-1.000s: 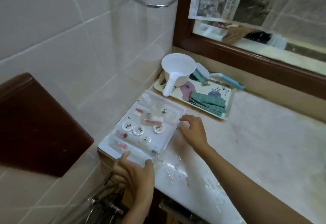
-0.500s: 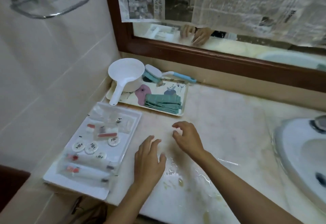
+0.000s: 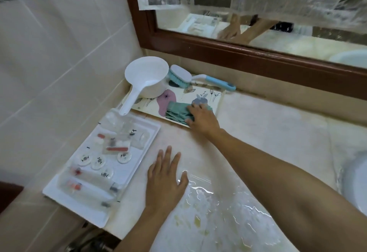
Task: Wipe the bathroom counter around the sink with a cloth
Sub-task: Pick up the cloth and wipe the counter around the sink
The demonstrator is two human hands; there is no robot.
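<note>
Green cloth lies folded on the floral tray, at its near-right corner. Right hand grips the cloth: fingers over the top, thumb hooked at the edge. Left hand is in front of the tray, flat on the counter, fingers straight and spread. Puddle further in front. Sink far right of the tray.
</note>
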